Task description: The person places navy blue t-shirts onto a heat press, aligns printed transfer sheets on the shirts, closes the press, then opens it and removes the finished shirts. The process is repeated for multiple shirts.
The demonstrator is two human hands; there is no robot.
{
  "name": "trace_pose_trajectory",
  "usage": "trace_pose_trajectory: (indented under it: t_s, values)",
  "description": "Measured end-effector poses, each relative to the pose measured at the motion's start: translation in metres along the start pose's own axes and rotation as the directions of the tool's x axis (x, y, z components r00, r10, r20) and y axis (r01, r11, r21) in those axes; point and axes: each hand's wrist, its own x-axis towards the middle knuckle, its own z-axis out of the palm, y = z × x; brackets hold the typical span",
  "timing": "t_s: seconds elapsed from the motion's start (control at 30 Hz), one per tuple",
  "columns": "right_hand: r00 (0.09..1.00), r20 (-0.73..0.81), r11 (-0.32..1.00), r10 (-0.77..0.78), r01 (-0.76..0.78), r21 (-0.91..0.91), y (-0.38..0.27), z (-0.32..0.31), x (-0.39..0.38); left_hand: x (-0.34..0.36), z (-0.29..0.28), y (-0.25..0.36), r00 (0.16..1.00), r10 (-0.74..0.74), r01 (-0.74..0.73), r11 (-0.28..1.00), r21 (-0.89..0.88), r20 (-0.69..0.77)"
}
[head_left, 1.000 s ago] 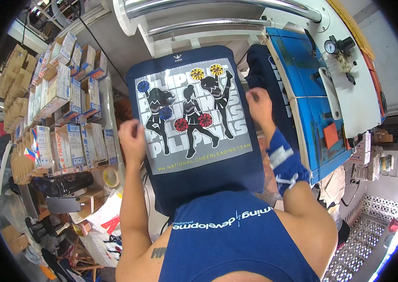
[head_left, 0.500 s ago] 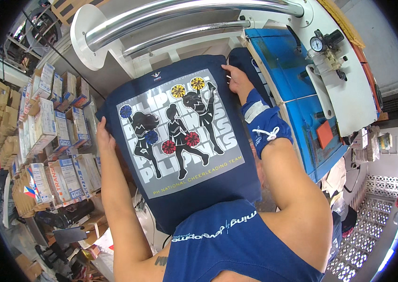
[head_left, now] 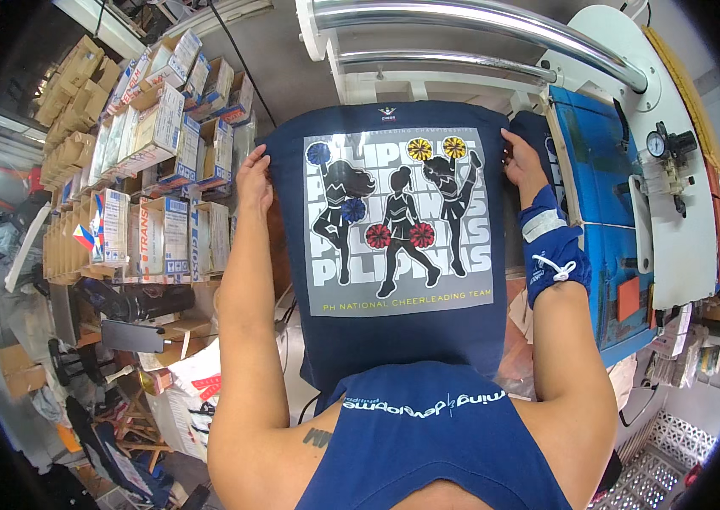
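A navy T-shirt (head_left: 411, 340) is spread in front of me. A glossy grey rectangular print (head_left: 385, 263) on it shows three cheerleader silhouettes with blue, red and yellow pom-poms. My left hand (head_left: 255, 178) is at the shirt's upper left edge, fingers curled onto the fabric. At the upper right edge my right hand (head_left: 523, 164) pinches the cloth between thumb and fingers. Its wrist carries a bunched blue wrap (head_left: 555, 246) with a white tie. A second dark printed garment (head_left: 538, 136) lies partly hidden beyond my right hand.
A white machine with thick chrome bars (head_left: 479, 21) spans the far side. To the right are a worn blue padded board (head_left: 606, 161) and a pressure gauge (head_left: 657, 143). Open cardboard boxes (head_left: 156, 127) fill shelves at left, above a dark phone-like slab (head_left: 132, 337).
The shirt and both hands appear farther right in the picture, as the view has turned left. The print now sits nearly straight instead of tilted. Both hands keep their places at the shirt's edges.
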Motion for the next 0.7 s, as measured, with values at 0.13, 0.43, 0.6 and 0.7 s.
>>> trace_pose_trajectory:
  t_s: [0.13, 0.43, 0.6, 0.7]
  values:
    - [0.999, 0.052, 0.999, -0.006, 0.008, -0.033, -0.004, -0.001, -0.005, -0.008, 0.005, 0.009, 1.0, -0.005, 0.004, 0.997, 0.072, 0.024]
    - [0.995, 0.067, 0.996, -0.08, 0.083, -0.042, 0.0, 0.0, -0.003, 0.001, -0.01, 0.004, 0.996, -0.044, 0.038, 0.997, 0.065, 0.084]
    - [0.992, -0.027, 0.981, -0.126, 0.12, -0.155, -0.005, 0.011, -0.04, -0.036, 0.005, 0.014, 0.976, 0.181, -0.219, 0.762, 0.609, 0.123]
    - [0.804, 0.082, 0.53, -0.589, 0.461, -0.712, 0.012, 0.008, -0.094, -0.11, 0.008, 0.02, 0.769, 0.463, -0.588, 0.243, 0.771, 0.44]
